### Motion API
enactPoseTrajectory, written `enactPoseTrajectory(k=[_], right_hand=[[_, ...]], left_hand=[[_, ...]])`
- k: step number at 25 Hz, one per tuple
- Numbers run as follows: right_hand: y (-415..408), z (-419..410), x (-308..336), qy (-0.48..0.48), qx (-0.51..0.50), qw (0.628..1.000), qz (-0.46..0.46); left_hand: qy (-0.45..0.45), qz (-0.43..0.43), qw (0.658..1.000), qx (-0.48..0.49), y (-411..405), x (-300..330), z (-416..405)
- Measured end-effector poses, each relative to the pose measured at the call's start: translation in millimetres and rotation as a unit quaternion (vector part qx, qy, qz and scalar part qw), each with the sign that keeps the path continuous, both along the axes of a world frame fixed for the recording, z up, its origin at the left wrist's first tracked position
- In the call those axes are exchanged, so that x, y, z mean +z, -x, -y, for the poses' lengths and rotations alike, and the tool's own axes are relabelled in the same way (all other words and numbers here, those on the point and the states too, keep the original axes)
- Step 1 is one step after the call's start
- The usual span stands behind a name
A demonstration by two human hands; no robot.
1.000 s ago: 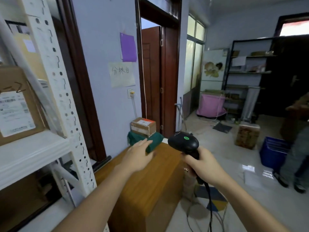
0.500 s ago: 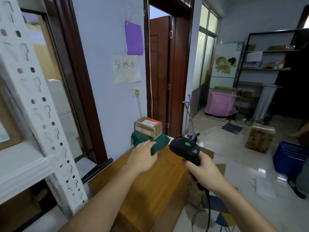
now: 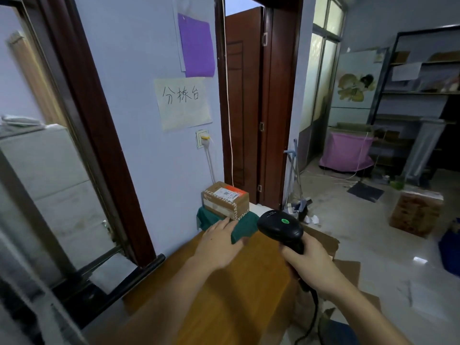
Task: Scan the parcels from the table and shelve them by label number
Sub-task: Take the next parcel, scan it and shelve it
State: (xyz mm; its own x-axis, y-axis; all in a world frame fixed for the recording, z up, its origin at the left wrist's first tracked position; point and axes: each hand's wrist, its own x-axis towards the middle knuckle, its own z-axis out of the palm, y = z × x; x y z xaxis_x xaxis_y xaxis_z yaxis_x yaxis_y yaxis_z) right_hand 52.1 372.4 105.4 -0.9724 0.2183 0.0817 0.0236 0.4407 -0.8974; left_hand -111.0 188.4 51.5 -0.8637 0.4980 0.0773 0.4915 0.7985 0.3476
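A small cardboard parcel with a white and orange label lies on a dark green parcel at the far end of the wooden table. My left hand reaches over the table with straight fingers, its fingertips at the green parcel just below the cardboard one. My right hand grips the handle of a black barcode scanner, whose green light is on; its head points toward the parcels. The scanner's cable hangs down past the table's right side.
The wall behind the table carries a handwritten paper sign and a purple sheet. An open brown door stands to the right. On the floor lie flattened cardboard, a brown box and a blue bin.
The view has advanced toward the table and the white shelf rack has slid out of view at the left. My left hand has come closer to the parcels. The scanner stays gripped.
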Motion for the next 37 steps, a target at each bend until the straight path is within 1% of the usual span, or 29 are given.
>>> enactPoseTrajectory(k=[3,5,10,15,20,24,27,30,33,35,37], right_hand=[[44,-37,-5,-0.002,0.039,0.999,0.006],[69,-58,-8,-0.025,0.067,0.997,0.014],[128,-105,-12,-0.048,0.103,0.993,0.039],[182,-123,-18,-0.051,0.107,0.991,0.056],[234,-134,-25,-0.049,0.126,0.988,0.072],[275,-144,-29,-0.037,0.137,0.986,0.083],[309,-152,-39,-0.001,0.140,0.984,0.113],[344,-159,-52,0.023,0.142,0.977,0.157],[375,-168,-66,0.049,0.141,0.973,0.178],[395,-174,-78,0.034,0.147,0.972,0.183],[415,-176,-91,-0.009,0.149,0.968,0.201]], left_hand=[[-0.024,0.009,0.999,0.034,37,-10,-30],[-0.031,0.012,0.998,0.057,56,-14,-48],[-0.052,0.026,0.992,0.110,86,-28,-81],[-0.043,0.043,0.991,0.120,128,-38,-94],[-0.068,0.064,0.987,0.127,186,-54,-104],[-0.069,0.072,0.985,0.139,227,-70,-113],[-0.098,0.101,0.976,0.169,255,-89,-120],[-0.130,0.134,0.959,0.213,280,-106,-125],[-0.177,0.134,0.945,0.241,306,-120,-135],[-0.176,0.128,0.941,0.261,324,-130,-143],[-0.194,0.117,0.935,0.273,345,-147,-147]])
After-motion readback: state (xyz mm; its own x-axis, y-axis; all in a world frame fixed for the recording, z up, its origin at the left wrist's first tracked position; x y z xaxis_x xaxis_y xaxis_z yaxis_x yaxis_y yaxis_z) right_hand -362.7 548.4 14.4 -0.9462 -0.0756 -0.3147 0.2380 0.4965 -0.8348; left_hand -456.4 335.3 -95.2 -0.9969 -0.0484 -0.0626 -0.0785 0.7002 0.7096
